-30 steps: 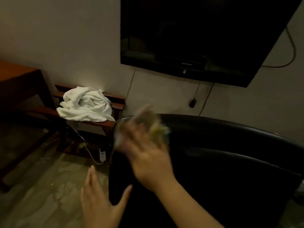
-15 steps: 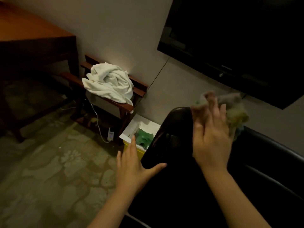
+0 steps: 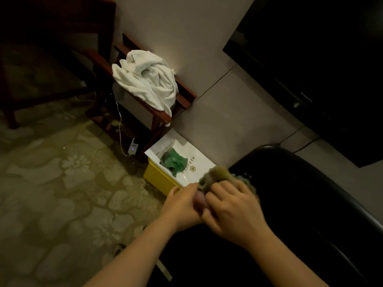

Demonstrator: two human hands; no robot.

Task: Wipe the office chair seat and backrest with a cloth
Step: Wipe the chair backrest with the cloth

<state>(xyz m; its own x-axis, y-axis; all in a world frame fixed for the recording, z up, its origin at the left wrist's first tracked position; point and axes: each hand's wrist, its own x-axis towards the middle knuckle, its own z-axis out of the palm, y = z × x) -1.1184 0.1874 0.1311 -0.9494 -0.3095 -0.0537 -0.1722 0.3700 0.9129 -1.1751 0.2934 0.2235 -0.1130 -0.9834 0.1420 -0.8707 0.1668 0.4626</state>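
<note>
The black office chair (image 3: pixel 310 204) fills the lower right, its backrest top edge curving from the middle toward the right. A greenish, blurred cloth (image 3: pixel 217 176) is bunched at the left end of that edge. My right hand (image 3: pixel 232 210) lies over the cloth and grips it. My left hand (image 3: pixel 182 206) meets the right hand at the cloth's left side, fingers closed on it. The seat is hidden in the dark.
A yellow bin (image 3: pixel 159 179) with a white liner and green paper stands on the floor left of the chair. A wooden rack (image 3: pixel 182 100) holds a white towel (image 3: pixel 147 79). A dark TV (image 3: pixel 321 69) hangs on the wall. Patterned carpet (image 3: pixel 62 183) lies at the left.
My right hand brought the cloth down and left along the backrest top. My left hand left the chair's side and joined it at the cloth. The view tilted further left and down.
</note>
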